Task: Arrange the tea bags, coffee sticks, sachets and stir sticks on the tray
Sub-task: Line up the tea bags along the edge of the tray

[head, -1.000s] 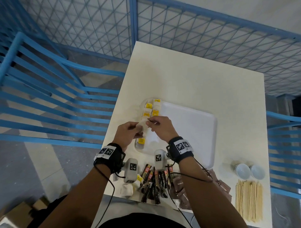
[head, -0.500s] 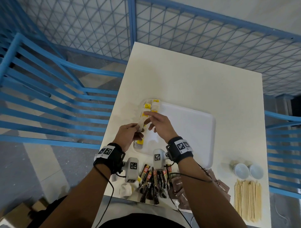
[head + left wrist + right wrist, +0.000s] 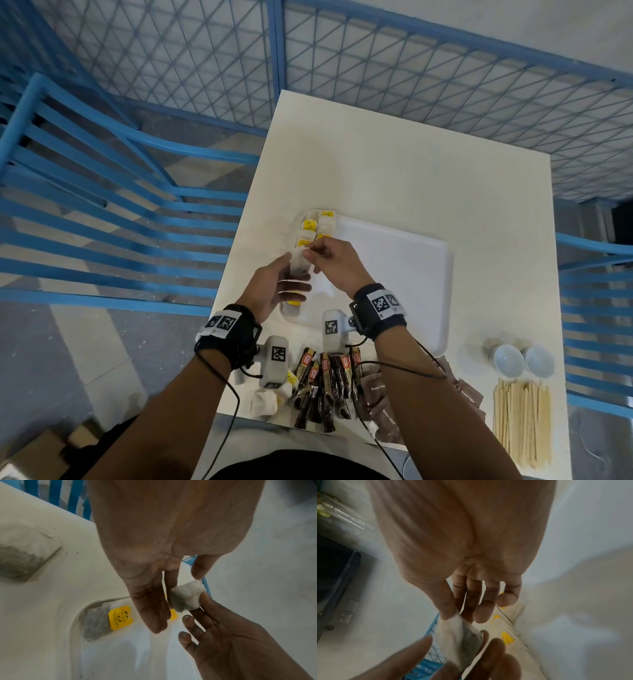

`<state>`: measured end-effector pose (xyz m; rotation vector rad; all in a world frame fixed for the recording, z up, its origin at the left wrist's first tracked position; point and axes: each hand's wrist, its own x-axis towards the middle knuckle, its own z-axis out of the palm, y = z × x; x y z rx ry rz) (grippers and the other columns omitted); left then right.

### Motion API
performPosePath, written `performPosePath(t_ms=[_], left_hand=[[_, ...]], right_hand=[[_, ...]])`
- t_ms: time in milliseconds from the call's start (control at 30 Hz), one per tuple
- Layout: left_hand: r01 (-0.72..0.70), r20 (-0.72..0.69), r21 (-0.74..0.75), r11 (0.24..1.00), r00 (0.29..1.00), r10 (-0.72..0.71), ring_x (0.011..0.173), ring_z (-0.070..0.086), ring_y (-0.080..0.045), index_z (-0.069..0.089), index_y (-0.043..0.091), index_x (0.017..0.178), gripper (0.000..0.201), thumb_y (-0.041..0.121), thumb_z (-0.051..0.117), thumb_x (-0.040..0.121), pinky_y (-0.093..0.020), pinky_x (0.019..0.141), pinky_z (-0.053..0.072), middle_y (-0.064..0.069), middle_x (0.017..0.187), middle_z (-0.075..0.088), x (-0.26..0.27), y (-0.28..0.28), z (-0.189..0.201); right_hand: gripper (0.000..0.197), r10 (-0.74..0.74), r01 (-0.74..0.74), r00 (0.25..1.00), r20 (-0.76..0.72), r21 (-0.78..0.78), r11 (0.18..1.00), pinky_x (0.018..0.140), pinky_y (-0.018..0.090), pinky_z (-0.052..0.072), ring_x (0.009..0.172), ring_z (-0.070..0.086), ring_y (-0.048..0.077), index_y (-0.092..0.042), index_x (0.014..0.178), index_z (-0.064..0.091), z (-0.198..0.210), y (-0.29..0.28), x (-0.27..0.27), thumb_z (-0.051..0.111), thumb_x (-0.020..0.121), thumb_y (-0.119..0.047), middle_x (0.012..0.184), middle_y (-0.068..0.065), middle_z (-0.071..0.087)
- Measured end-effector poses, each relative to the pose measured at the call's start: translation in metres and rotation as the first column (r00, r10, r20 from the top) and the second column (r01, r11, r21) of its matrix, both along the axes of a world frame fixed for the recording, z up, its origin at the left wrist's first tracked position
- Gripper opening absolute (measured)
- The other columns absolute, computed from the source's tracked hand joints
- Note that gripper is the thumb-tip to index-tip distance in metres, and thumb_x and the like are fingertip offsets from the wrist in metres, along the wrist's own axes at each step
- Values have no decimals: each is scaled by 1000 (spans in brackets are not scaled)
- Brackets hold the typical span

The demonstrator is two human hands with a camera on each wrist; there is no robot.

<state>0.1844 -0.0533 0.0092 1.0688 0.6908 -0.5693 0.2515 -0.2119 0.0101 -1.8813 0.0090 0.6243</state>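
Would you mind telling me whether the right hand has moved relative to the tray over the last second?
Barely. The right hand stays over the left end of the tray, beside the row of tea bags, pinching the held tea bag together with the left hand.

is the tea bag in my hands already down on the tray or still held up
Held up: the tea bag is pinched between the left hand and right hand, above the tray.
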Motion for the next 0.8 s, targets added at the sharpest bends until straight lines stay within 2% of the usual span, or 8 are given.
performPosePath(t_ms=[133,233,367,433,500,567,633,800], left_hand=[[-5,107,148,989,994,-11,88,71,-30,68,-2,114,30,24,66,100,-42,77,57,-16,104,77,-1,1,-4],[-3,150,233,972,988,-33,80,68,-29,68,-4,109,17,9,67,98,-45,78,56,-11,89,76,-2,0,-8],[14,163,297,955,985,-65,76,69,-28,68,-4,108,19,13,68,98,-44,75,58,-18,94,76,-3,1,-11],[38,165,330,943,981,-98,75,69,-27,68,-2,107,21,16,70,97,-45,75,60,-19,94,76,-4,1,-13],[62,160,352,934,979,-126,74,69,-27,69,-2,106,19,16,69,97,-46,75,61,-18,93,76,-5,2,-15],[83,142,367,927,979,-144,72,68,-26,71,0,105,18,15,66,99,-46,76,60,-16,92,76,-6,2,-16],[99,117,379,920,981,-154,71,69,-26,72,2,105,16,16,65,100,-46,76,60,-15,90,76,-7,2,-19],[120,74,427,896,983,-167,67,67,-24,72,6,102,12,15,65,100,-34,59,54,-10,85,77,-10,7,-25]], right_hand=[[7,-73,73,997,0,8,997,59,14,48,58,59,4,-13,96,71,-3,-2,-1,72,92,-18,83,0,71],[13,-98,98,995,-10,-5,995,60,17,49,60,60,8,-12,101,71,-6,-3,-3,73,92,-22,87,3,73],[25,-16,14,996,-93,-28,1000,64,18,52,72,66,9,-14,108,71,-9,-8,-8,73,92,-33,96,5,76],[20,59,-64,993,-106,-45,997,69,24,55,79,70,13,-16,101,72,-12,-10,-12,75,90,-33,94,4,76],[9,73,-78,992,-100,-49,996,66,21,54,71,69,8,-20,89,70,-14,-13,-17,76,89,-26,88,3,76],[10,39,-43,995,-93,-39,998,59,14,48,62,65,2,-21,84,68,-15,-15,-20,77,89,-18,83,3,75],[9,-15,10,996,-92,-52,999,56,13,46,61,64,7,-17,85,69,-18,-18,-19,77,88,-17,85,8,76],[17,-161,160,987,17,-231,960,69,28,52,70,66,18,-20,77,64,-34,-22,-8,78,86,-22,79,0,70]])
